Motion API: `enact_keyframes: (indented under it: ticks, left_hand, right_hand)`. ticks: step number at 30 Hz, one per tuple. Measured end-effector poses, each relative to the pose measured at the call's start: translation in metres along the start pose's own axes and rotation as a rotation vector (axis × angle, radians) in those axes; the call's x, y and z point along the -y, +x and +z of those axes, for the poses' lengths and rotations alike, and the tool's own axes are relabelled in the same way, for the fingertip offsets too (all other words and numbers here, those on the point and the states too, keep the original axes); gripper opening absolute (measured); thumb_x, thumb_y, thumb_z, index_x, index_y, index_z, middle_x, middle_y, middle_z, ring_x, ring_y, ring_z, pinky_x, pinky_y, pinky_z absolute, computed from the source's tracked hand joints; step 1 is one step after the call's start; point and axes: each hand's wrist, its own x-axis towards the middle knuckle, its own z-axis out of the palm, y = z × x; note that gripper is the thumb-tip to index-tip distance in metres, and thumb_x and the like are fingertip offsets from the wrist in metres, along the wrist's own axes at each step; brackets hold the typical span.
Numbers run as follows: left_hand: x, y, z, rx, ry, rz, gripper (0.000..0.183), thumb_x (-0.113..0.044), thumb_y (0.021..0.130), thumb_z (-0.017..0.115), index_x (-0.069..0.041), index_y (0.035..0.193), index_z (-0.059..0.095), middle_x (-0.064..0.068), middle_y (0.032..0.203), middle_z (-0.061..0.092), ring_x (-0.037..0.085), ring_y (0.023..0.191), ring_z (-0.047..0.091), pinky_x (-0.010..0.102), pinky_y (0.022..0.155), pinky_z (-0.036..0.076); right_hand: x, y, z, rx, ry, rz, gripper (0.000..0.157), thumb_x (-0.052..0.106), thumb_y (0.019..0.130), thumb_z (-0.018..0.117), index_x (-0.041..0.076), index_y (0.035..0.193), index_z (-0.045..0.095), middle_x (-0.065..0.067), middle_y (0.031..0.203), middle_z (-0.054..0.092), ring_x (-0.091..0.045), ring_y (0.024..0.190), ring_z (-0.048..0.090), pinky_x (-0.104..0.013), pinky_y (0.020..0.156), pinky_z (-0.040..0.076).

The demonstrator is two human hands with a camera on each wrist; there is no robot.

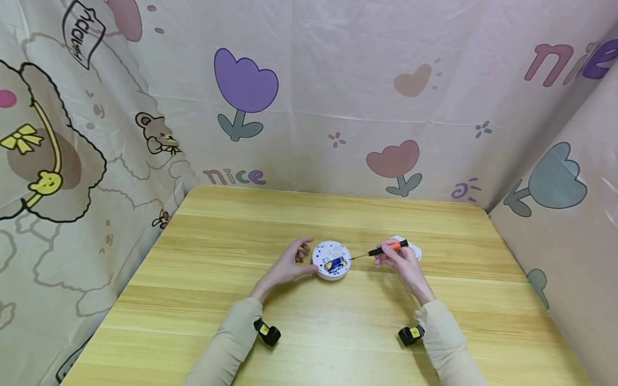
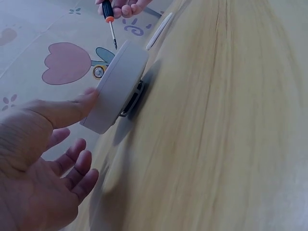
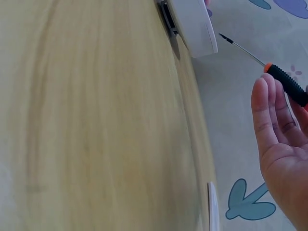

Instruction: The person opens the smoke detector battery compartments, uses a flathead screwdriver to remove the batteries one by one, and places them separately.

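Note:
A round white device (image 1: 331, 260) lies on the table, its top face showing small holes, a printed label and an open compartment with blue and yellow parts. In the left wrist view, a battery-like end (image 2: 99, 72) peeks over its rim. My left hand (image 1: 289, 262) is at the device's left side, straight thumb touching the rim and the other fingers loosely bent, apart from it. My right hand (image 1: 401, 262) holds a screwdriver (image 1: 384, 248) with a black and orange handle. The dark screwdriver tip points left, close to the device's right edge.
A flat white cover-like piece (image 1: 414, 250) lies on the table behind my right hand, partly hidden by it. The wooden table (image 1: 203, 300) meets a patterned cloth backdrop (image 1: 314, 80) at the back, with more cloth on both sides.

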Motion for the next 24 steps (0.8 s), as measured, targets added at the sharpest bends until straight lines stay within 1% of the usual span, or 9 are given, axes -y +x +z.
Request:
enact_keyframes:
  ticks: [3,6,10,13,15,17,21,24]
  left_hand:
    - [0.000,-0.001,-0.001,0.003,-0.003,-0.003,0.074,-0.010,0.086,0.078,0.000,0.148,0.041,0.017,0.118,0.057,0.021,0.094,0.053,0.026,0.085,0.050]
    - [-0.001,-0.002,-0.002,0.018,0.016,-0.010,0.068,-0.013,0.089,0.076,-0.001,0.147,0.043,0.016,0.113,0.060,0.016,0.089,0.054,0.018,0.077,0.048]
    - [-0.005,-0.005,-0.003,0.084,0.030,-0.006,0.069,-0.017,0.090,0.075,-0.001,0.148,0.042,0.016,0.112,0.063,0.014,0.087,0.055,0.017,0.074,0.048]
    - [-0.007,-0.005,-0.003,0.127,0.037,0.002,0.073,-0.020,0.091,0.074,0.000,0.151,0.037,0.016,0.110,0.064,0.014,0.085,0.054,0.017,0.072,0.048]
    - [-0.008,-0.005,-0.002,0.137,0.045,-0.004,0.076,-0.022,0.092,0.073,0.001,0.152,0.034,0.015,0.109,0.064,0.013,0.085,0.055,0.017,0.071,0.048]
    - [-0.008,-0.005,-0.001,0.137,0.059,-0.012,0.077,-0.025,0.093,0.072,0.001,0.154,0.032,0.013,0.106,0.065,0.013,0.085,0.056,0.017,0.072,0.048]
    - [-0.009,-0.003,0.001,0.131,0.094,-0.030,0.077,-0.029,0.094,0.070,-0.001,0.155,0.032,0.008,0.101,0.066,0.012,0.085,0.057,0.019,0.074,0.049]
    - [-0.009,0.000,0.003,0.132,0.105,-0.017,0.072,-0.028,0.096,0.068,0.000,0.153,0.035,0.007,0.098,0.066,0.011,0.084,0.057,0.018,0.072,0.049]
  right_hand:
    - [0.001,-0.001,0.001,0.005,-0.065,-0.017,0.032,0.011,0.106,0.048,-0.021,0.112,0.052,0.000,0.092,0.073,-0.011,0.079,0.072,-0.025,0.076,0.063]
    - [0.004,-0.002,0.004,0.008,-0.151,-0.035,0.034,0.009,0.105,0.049,-0.025,0.113,0.050,0.001,0.093,0.075,-0.010,0.078,0.072,-0.026,0.075,0.064]
    - [0.009,-0.003,0.009,0.015,-0.222,-0.063,0.031,0.006,0.105,0.050,-0.024,0.112,0.052,0.001,0.091,0.076,-0.009,0.075,0.072,-0.028,0.071,0.064]
    - [0.012,-0.003,0.011,0.016,-0.232,-0.076,0.031,0.006,0.105,0.049,-0.024,0.112,0.053,0.004,0.089,0.076,-0.008,0.074,0.072,-0.027,0.070,0.064]
    - [0.012,-0.003,0.012,0.020,-0.234,-0.082,0.031,0.006,0.105,0.049,-0.024,0.112,0.053,0.006,0.089,0.075,-0.009,0.074,0.072,-0.026,0.070,0.064]
    - [0.012,-0.003,0.013,0.031,-0.234,-0.079,0.032,0.006,0.105,0.050,-0.025,0.112,0.053,0.003,0.088,0.075,-0.009,0.073,0.072,-0.025,0.070,0.064]
    - [0.010,-0.002,0.015,0.057,-0.219,-0.063,0.033,0.006,0.104,0.050,-0.026,0.112,0.052,-0.012,0.087,0.073,-0.011,0.073,0.072,-0.027,0.070,0.064]
    - [0.009,-0.003,0.015,0.060,-0.209,-0.050,0.034,0.007,0.105,0.050,-0.026,0.112,0.052,-0.014,0.087,0.072,-0.010,0.073,0.072,-0.026,0.071,0.064]
